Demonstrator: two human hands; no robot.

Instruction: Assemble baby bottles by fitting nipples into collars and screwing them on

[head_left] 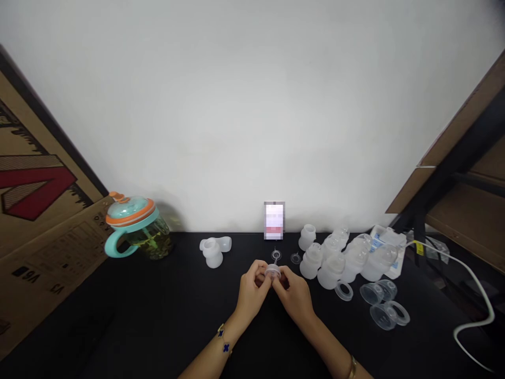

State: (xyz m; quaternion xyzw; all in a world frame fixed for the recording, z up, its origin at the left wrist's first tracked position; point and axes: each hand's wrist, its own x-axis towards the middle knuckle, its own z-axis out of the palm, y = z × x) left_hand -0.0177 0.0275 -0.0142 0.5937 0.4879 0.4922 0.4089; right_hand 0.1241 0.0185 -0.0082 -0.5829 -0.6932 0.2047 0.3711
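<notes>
My left hand (253, 286) and my right hand (291, 291) meet at the middle of the black table, fingers closed round a small translucent ring-shaped cap (272, 270). A thin stem rises from the cap. Just beyond it lies a small clear disc part (276, 255), with a similar one (295, 258) to its right. On the right stand several translucent bottles (331, 270), some with domed tops. A loose ring (344, 290) leans by the nearest bottle. To the left of my hands are a white bottle (213, 255) standing and another piece (225, 243) lying behind it.
A teal and orange lidded jug (138, 226) stands at the left beside a cardboard box (59, 273). A blurred phone-like screen (274, 221) leans on the wall. Clear domes (382, 317), a white packet (396, 260) and a white cable (481, 295) are at the right.
</notes>
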